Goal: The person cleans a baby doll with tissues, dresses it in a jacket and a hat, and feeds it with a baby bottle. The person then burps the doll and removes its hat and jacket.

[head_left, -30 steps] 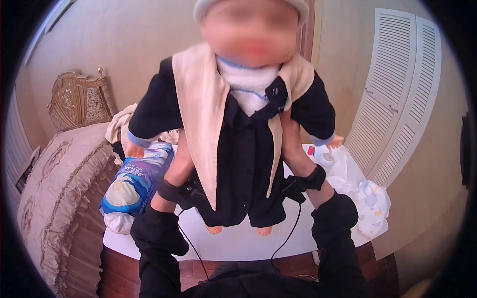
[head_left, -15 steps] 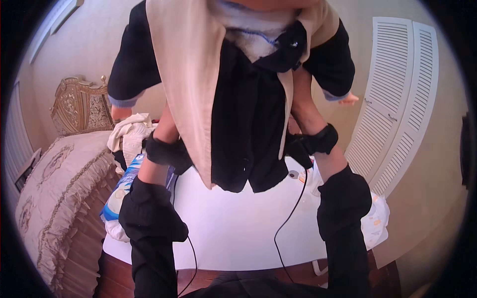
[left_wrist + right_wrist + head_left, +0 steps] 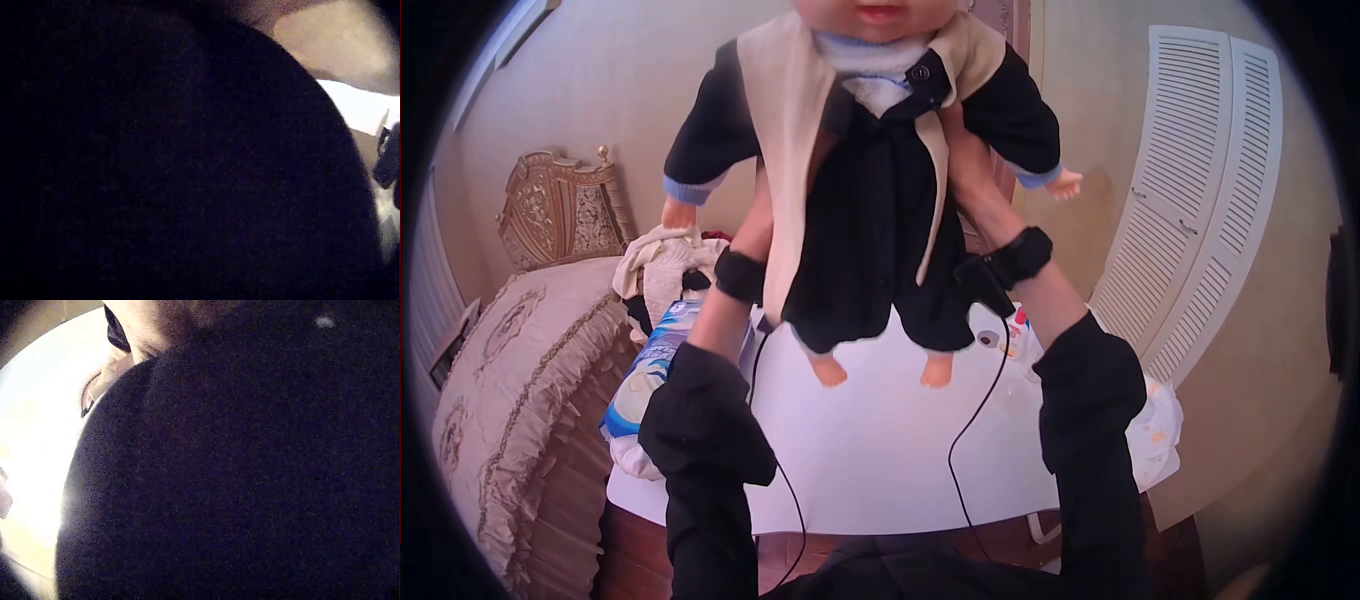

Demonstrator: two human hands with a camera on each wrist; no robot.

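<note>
A doll [image 3: 865,220] in a black outfit with beige lapels hangs upright in the air above the white table [image 3: 880,440], its head partly cut off by the head view's top edge. My left hand [image 3: 756,222] and right hand [image 3: 974,180] hold it from both sides under its arms; sleeves and body hide the fingers. The doll's bare feet [image 3: 830,371] dangle over the tabletop. Dark cloth [image 3: 187,162] fills most of the left wrist view, and dark cloth [image 3: 231,475] most of the right one, beside some skin [image 3: 162,322].
A blue package [image 3: 655,365] and piled clothes [image 3: 668,268] lie at the table's left. On the right are a bottle [image 3: 1018,325] and a white patterned item [image 3: 1155,435]. Beyond stand a ruffled bed [image 3: 520,370] and louvred doors [image 3: 1190,170]. Thin cables [image 3: 952,455] hang from both wrists.
The doll came up closer to the camera, then moved back down and away, so its chin and feet show again. Both hands kept hold of it; they stand higher than a second ago.
</note>
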